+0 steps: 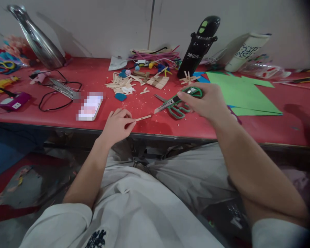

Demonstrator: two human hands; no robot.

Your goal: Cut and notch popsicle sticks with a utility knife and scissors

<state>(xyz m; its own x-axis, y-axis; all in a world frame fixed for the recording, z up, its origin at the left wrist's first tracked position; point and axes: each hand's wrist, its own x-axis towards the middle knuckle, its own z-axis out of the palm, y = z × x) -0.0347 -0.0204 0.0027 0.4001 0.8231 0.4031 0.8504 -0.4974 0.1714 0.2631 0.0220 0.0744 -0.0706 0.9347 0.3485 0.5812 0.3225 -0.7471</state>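
Between the thumb and fingertips of my left hand [119,124] is a thin wooden stick [144,118], pointing right just above the red tabletop. My right hand [206,100] grips green-handled scissors [179,102] by the upper handle loop. Their blades are spread and point left; the lower blade's tip lies close to the free end of the stick, with a small gap. Beyond the hands lies a pile of short wooden stick pieces [120,82], with a small panel of sticks side by side [158,82] to its right.
A pixelated phone [90,106] lies left of my left hand. Green paper sheets [248,93] spread out on the right. Along the wall stand a black bottle [196,48], a steel jug [38,41] and a white tumbler [248,51]. A purple box [14,101] sits far left.
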